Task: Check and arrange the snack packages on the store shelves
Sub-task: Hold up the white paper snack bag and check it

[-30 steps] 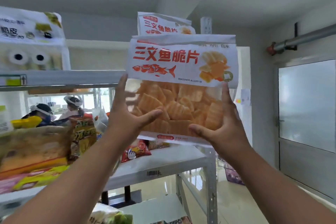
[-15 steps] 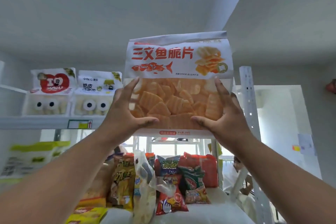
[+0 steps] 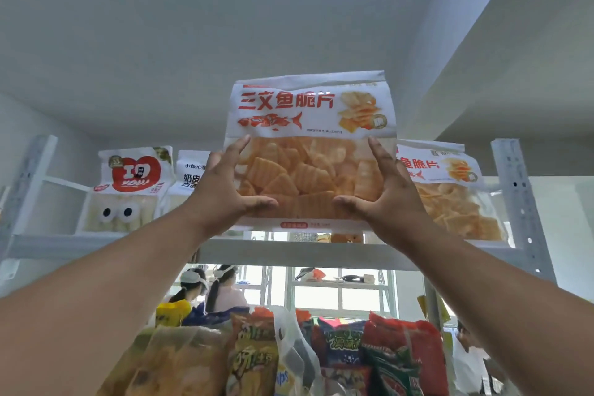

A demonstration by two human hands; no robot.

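Crisps bag [image 3: 310, 151] is looking light and crushable; you are gripping its sides with left hand [image 3: 225, 193] and right hand [image 3: 385, 199].

Over the last second the white-topped clear bag of orange salmon crisps [image 3: 310, 151], gripped between the left hand [image 3: 225, 193] and right hand [image 3: 389, 199], rises from mid-shelf height to the grey metal top shelf [image 3: 289, 251]. An identical crisp bag [image 3: 450, 193] comes into view just right of it.

Left hand [image 3: 225, 199] hides most of the white pkg [image 3: 189, 170] at 9 o'clock. Lower-shelf snack bags [image 3: 347, 357] at 6 cut off by bottom edge. Chip bag's [image 3: 310, 151] small print too tiny.
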